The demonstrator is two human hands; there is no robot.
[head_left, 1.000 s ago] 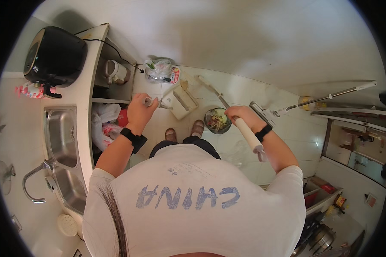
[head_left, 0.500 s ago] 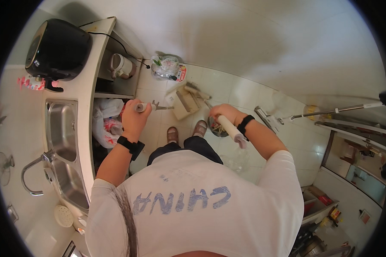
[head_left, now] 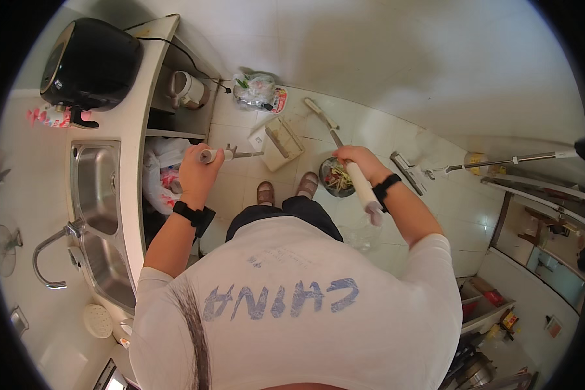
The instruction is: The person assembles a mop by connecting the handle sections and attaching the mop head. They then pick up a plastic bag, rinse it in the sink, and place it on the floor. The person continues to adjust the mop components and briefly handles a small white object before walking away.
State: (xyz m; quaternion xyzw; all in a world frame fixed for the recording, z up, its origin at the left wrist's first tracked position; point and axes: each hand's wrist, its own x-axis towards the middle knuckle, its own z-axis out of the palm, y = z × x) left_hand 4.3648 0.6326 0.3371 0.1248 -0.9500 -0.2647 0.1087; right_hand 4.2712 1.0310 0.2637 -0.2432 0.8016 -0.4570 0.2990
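Observation:
My left hand (head_left: 196, 174) is closed around the pale handle of a long-handled dustpan (head_left: 291, 155), which rests on the tiled floor ahead of my feet. In my right hand (head_left: 365, 162) is the white handle of a broom (head_left: 361, 187), its upper end pointing back toward my right forearm. The broom's narrow pale head (head_left: 321, 113) lies on the floor beyond the dustpan, to its right and apart from it. A round bin (head_left: 337, 178) with vegetable-like scraps in it sits beside my right foot, partly behind my right hand.
Left stands a counter with a double sink (head_left: 99, 188) and a black air fryer (head_left: 92, 64); bags (head_left: 164, 170) fill its lower shelf. A clear bag of items (head_left: 255, 92) sits by the far wall. Right, a floor squeegee or mop (head_left: 407, 173) lies near shelving.
The broom head has moved away from the dustpan, toward the far wall and right. My right hand has shifted slightly right; more of the scrap bin shows. The left hand still holds the dustpan.

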